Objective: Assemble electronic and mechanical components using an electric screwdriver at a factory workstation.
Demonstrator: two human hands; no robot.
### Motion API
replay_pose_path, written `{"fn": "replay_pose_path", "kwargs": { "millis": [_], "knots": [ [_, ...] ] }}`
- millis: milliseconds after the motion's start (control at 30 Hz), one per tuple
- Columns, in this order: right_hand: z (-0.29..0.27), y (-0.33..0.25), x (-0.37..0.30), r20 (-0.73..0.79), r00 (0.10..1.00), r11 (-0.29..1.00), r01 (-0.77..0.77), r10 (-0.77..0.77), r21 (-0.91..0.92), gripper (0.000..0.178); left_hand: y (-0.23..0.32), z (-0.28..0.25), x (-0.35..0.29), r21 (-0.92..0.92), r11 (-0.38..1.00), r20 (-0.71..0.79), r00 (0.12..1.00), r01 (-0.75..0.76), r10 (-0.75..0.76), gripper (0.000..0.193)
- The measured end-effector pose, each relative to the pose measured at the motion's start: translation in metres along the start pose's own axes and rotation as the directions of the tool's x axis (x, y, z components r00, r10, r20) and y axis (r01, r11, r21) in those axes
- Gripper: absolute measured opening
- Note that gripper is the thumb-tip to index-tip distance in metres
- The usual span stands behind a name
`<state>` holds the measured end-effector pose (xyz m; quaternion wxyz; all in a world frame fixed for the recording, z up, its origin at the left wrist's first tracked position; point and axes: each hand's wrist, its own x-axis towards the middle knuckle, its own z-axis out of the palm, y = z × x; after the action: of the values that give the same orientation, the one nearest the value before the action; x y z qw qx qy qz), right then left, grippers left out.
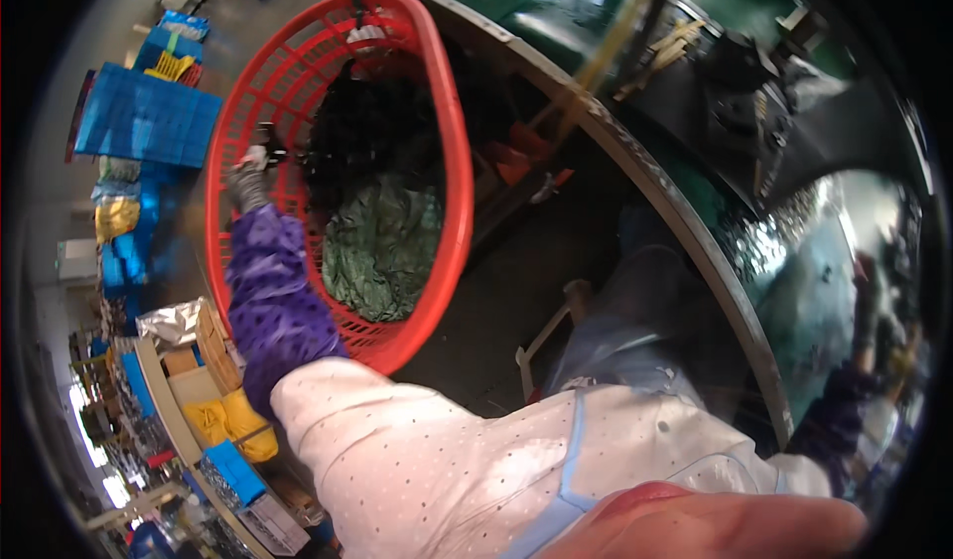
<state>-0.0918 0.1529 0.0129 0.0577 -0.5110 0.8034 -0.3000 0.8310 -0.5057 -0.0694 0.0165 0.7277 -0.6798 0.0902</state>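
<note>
My left hand (248,182), in a greyish glove below a purple patterned sleeve, reaches over a large red plastic laundry-style basket (454,162). Its fingers are closed on a small dark piece (266,140), whose kind I cannot make out. Inside the basket lie a heap of black pieces (372,112) and a crumpled green plastic sheet (382,246). Far off at the right rim, my right hand (866,326) is over the wet green worktable (794,261). It is dim and smeared, so its fingers do not show clearly.
The table's pale raised edge (655,177) curves between the basket and the worktop. Dark machine parts (740,72) stand on the table. A wooden stool frame (546,336) is by my legs. Blue crates (149,117) and a shelf with yellow bags (233,425) lie to the left.
</note>
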Motion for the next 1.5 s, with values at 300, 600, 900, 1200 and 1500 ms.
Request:
{"fn": "replay_pose_path", "kwargs": {
  "millis": [300,600,900,1200,1500],
  "knots": [
    [0.012,-0.066,-0.02,0.034,0.997,0.997,-0.073,0.072,0.028,0.027,0.214,-0.217,-0.22,-0.994,0.094,0.065,0.984,0.05,0.165,0.032],
    [0.03,-0.051,-0.045,-0.02,0.993,0.951,0.104,-0.115,-0.292,0.021,0.373,-0.228,-0.356,-0.971,0.204,0.039,0.759,-0.126,0.65,0.05],
    [0.097,-0.105,-0.023,0.075,0.892,0.842,0.447,-0.447,-0.301,0.023,0.482,-0.162,-0.362,-0.957,-0.048,0.218,0.82,0.285,0.529,0.025],
    [0.131,-0.143,0.002,0.15,0.969,0.783,0.249,-0.199,-0.569,0.027,0.487,-0.164,-0.371,-0.94,0.034,0.273,0.688,0.34,0.672,0.032],
    [0.133,-0.134,0.004,0.073,0.981,0.805,0.19,-0.181,-0.562,0.021,0.48,-0.165,-0.384,-0.985,-0.061,0.087,0.769,0.162,0.633,0.036]
  ]
}}
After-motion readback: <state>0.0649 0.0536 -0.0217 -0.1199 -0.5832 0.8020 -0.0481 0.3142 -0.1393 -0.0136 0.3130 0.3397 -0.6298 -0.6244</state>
